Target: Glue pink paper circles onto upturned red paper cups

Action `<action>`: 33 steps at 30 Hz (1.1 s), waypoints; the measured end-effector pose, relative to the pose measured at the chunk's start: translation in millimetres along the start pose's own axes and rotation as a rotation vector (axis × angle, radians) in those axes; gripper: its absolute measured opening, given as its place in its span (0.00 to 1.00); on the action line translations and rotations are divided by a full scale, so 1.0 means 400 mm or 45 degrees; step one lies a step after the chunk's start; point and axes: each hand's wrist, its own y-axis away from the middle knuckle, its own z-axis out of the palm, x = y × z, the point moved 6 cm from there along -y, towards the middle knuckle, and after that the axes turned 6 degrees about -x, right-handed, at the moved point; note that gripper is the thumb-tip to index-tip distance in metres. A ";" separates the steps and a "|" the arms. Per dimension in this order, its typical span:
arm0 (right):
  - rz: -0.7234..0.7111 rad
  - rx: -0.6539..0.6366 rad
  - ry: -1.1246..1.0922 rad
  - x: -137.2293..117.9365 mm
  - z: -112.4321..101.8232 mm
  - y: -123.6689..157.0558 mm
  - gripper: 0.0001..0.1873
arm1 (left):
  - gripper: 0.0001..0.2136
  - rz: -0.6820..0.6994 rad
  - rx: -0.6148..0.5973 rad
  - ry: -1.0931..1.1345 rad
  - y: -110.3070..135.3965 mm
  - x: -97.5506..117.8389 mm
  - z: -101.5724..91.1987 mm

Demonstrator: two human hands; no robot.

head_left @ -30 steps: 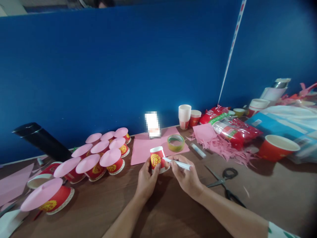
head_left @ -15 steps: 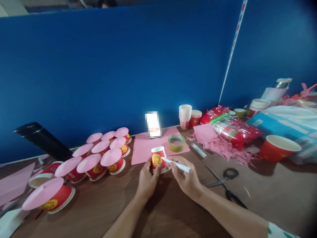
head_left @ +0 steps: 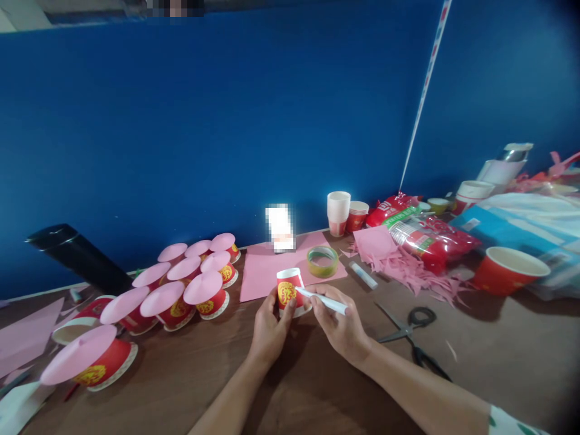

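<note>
In the middle of the head view a red paper cup (head_left: 287, 292) with a yellow emblem and a white top stands upside down, its rim low. My left hand (head_left: 270, 331) is closed round its left and lower side, thumb in front. A white marker pen (head_left: 327, 301) is gripped in my right hand (head_left: 341, 325), its tip at the cup's right side near the emblem. Whether the tip touches the cup I cannot tell. Just behind lie a pink paper sheet (head_left: 265, 272) and a roll of tape (head_left: 322, 261).
Several red cups with pink paper cones (head_left: 163, 298) stand at the left, before a dark flask (head_left: 81, 257). To the right lie scissors (head_left: 410, 331), a glue stick (head_left: 363, 275), pink paper scraps (head_left: 421, 275) and a red packet (head_left: 435, 238). A blue partition (head_left: 226, 121) closes the back.
Both hands, the cup and the marker pen stay in almost the same place. At the top edge, a person's partly visible head beyond the partition has shifted slightly left.
</note>
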 end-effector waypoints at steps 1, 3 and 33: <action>0.004 0.000 -0.006 0.002 0.000 0.000 0.10 | 0.20 0.000 -0.001 0.004 0.000 -0.001 0.000; 0.013 -0.006 -0.020 0.006 -0.001 -0.001 0.10 | 0.19 0.005 -0.003 0.006 0.000 -0.002 0.001; 0.063 0.014 -0.072 0.012 -0.001 0.001 0.08 | 0.19 0.002 -0.023 -0.037 0.001 -0.003 0.002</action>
